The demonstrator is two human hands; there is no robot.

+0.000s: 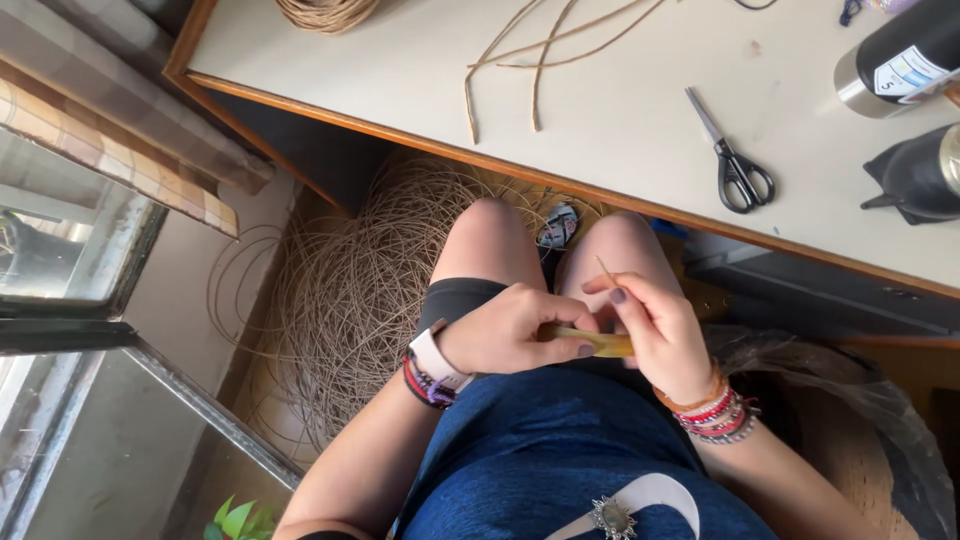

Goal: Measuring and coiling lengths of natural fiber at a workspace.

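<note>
A window [60, 250] is lying at far left, loose tan cane [350, 290] is coiling on the floor under a pale wood-edged table [620, 110] carrying cut strands [540, 50], black scissors [735, 160] and dark bottles [900, 60]. Above the lap, the left hand [505, 330] is closing around a flat yellowish strip [600, 343], while the right hand [655, 330] is pinching its other end together with a thin splinter [606, 270].

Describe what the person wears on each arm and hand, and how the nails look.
Both arms are bare, with no sleeves in view. The left hand has a watch with a pale strap beside dark and red beaded bracelets. The right hand has a stack of orange, red and dark beaded bracelets at the wrist. The nails are painted a dark shade.
</note>
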